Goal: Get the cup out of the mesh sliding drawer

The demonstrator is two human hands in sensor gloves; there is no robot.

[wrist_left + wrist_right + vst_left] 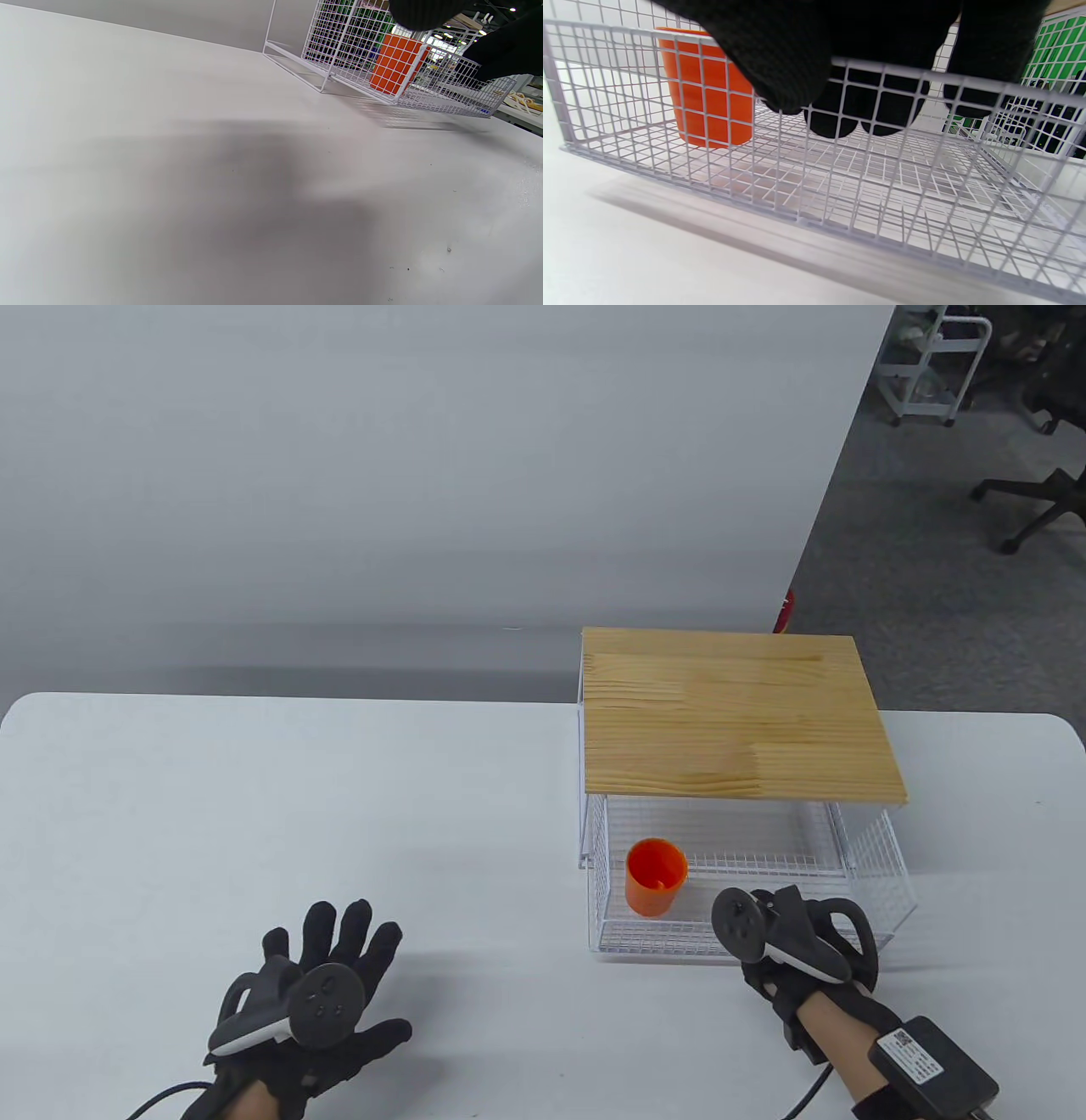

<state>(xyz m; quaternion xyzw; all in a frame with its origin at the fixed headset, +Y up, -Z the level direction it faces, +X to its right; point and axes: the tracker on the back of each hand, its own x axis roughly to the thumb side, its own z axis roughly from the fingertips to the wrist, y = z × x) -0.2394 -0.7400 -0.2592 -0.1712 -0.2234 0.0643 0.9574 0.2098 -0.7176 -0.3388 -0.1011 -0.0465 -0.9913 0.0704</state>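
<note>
An orange cup [655, 875] stands upright in the front left corner of the white mesh drawer [645, 942], which is slid out from under a wood-topped frame. My right hand [780, 933] holds the drawer's front rim to the right of the cup. In the right wrist view its fingers [882, 106] hang inside the mesh drawer [882, 190], the thumb stays outside, and the cup [708, 101] stands to their left. My left hand [339, 959] lies open and empty on the table, far left of the drawer. The left wrist view shows the cup [396, 63] through the mesh.
The wooden top [730, 712] covers the back of the drawer; only the front part is open from above. The white table [297, 814] stretches to the left of the frame. An office chair [1044, 492] and a cart stand on the floor beyond.
</note>
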